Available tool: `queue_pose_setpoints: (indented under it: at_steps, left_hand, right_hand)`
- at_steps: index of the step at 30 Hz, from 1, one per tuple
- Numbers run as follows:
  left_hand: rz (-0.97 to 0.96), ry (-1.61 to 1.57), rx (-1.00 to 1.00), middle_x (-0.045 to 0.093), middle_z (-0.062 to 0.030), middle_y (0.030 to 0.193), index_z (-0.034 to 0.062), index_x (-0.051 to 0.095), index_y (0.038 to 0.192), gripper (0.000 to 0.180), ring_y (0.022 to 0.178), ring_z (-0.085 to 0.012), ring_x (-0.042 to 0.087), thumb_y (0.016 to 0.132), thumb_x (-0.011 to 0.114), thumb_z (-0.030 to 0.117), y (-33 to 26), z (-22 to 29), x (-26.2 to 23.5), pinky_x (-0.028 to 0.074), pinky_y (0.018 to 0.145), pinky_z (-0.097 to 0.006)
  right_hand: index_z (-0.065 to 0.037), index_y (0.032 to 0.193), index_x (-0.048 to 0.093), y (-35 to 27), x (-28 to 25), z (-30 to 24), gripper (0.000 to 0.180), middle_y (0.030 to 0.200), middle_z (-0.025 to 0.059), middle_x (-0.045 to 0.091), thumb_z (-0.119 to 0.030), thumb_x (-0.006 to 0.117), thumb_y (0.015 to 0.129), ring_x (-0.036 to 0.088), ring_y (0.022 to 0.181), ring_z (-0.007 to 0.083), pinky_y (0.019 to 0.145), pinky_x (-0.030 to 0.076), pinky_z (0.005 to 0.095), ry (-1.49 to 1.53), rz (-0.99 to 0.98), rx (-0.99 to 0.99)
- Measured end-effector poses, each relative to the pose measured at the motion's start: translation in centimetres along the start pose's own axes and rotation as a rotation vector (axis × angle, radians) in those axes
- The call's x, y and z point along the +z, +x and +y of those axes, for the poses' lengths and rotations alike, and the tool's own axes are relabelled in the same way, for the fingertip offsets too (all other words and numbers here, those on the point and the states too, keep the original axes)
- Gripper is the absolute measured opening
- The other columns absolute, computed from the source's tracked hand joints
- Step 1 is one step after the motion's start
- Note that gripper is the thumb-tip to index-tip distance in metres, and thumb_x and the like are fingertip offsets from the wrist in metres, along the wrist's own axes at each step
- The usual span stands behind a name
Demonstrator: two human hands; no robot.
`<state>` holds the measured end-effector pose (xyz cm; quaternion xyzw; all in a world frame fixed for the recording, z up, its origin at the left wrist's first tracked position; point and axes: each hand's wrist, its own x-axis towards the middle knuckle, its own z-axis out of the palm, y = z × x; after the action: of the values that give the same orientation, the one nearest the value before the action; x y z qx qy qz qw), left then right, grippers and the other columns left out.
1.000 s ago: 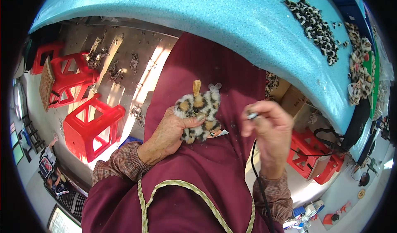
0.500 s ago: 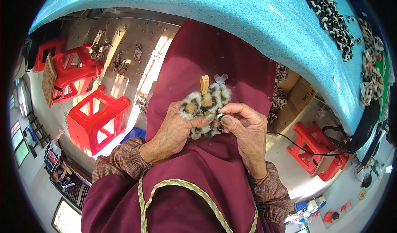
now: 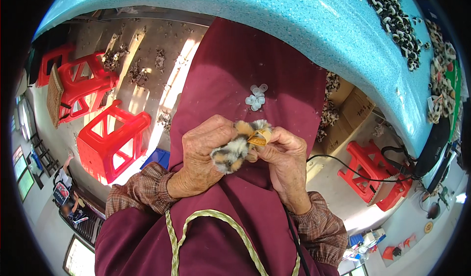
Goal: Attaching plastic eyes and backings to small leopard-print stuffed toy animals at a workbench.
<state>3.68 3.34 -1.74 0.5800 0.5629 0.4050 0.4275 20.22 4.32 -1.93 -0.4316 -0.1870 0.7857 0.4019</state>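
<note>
Over my lap, my left hand (image 3: 203, 146) is closed around a small leopard-print plush piece (image 3: 229, 154) of cream, black and tan fur. A yellow ribbon tag (image 3: 260, 138) sticks out on its right side. My right hand (image 3: 287, 156) pinches the plush at that side, thumb and fingers pressed together by the tag. Whether anything small is between those fingertips is hidden. Several translucent plastic discs (image 3: 256, 99) lie in a loose cluster on my maroon apron (image 3: 221, 80), just beyond the plush.
A speckled blue table (image 3: 235, 6) curves across the far side, bearing a heap of small black-and-white pieces (image 3: 392, 23). Leopard plush pieces (image 3: 440, 80) pile up at far right. Red stools (image 3: 112, 141) stand on both sides. A cardboard box (image 3: 349, 121) and black cord (image 3: 343, 161) are right of my lap.
The plush has been turned and squeezed smaller, its tag swinging right and down. The white piece seen at my right fingertips is now hidden. The discs on the apron are more exposed.
</note>
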Motion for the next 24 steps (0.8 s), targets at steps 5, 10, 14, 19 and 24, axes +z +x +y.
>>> queue_pose_setpoints:
  at_steps: [5,10,14,19,24]
  left_hand:
    - [-0.097,0.109,0.036,0.054,-0.0101,0.075,0.0008,0.061,0.084,0.032,0.066,-0.0229,0.057,0.059,0.079,0.007,0.2,0.4,-0.6,0.046,0.056,-0.033]
    - [-0.375,-0.215,-0.123,0.054,-0.0103,0.096,-0.0009,0.061,0.104,0.037,0.084,-0.0180,0.059,0.071,0.075,0.006,-1.0,-0.9,-1.5,0.050,0.061,-0.030]
    - [-0.543,-0.398,-0.257,0.050,-0.0082,0.099,-0.0023,0.061,0.097,0.030,0.094,-0.0183,0.050,0.075,0.073,0.013,-0.8,-0.8,-1.2,0.044,0.077,-0.030]
    - [-0.635,-0.438,-0.331,0.049,-0.0091,0.104,-0.0015,0.059,0.099,0.028,0.097,-0.0189,0.049,0.079,0.069,0.016,-0.6,-0.4,-2.1,0.044,0.080,-0.032]
    - [-0.373,-0.367,-0.269,0.055,-0.0110,0.103,0.0005,0.052,0.110,0.033,0.091,-0.0210,0.056,0.085,0.064,0.017,-1.1,0.3,-1.7,0.046,0.079,-0.031]
  right_hand:
    - [0.004,0.091,0.064,-0.8,-0.6,-0.3,0.007,0.081,0.0104,0.066,0.003,0.059,0.086,0.064,0.074,0.0136,0.069,0.052,0.0239,-0.057,0.012,0.133]
    - [0.003,0.099,0.066,-0.7,-2.9,-2.8,0.018,0.096,0.0108,0.065,0.007,0.059,0.082,0.063,0.083,0.0125,0.072,0.053,0.0236,-0.511,-0.058,0.082]
    - [0.000,0.101,0.066,0.7,-2.5,-1.9,0.031,0.102,0.0110,0.065,0.013,0.059,0.073,0.063,0.087,0.0159,0.077,0.051,0.0259,-0.673,-0.252,-0.205]
    - [0.001,0.090,0.060,0.1,-1.7,-0.8,0.021,0.084,0.0096,0.062,0.013,0.056,0.073,0.061,0.080,0.0184,0.071,0.048,0.0285,-0.641,-0.259,-0.146]
    - [0.004,0.095,0.054,-0.6,-0.4,-1.0,0.012,0.094,0.0106,0.059,0.004,0.058,0.084,0.057,0.086,0.0133,0.078,0.046,0.0236,-0.684,-0.208,-0.210]
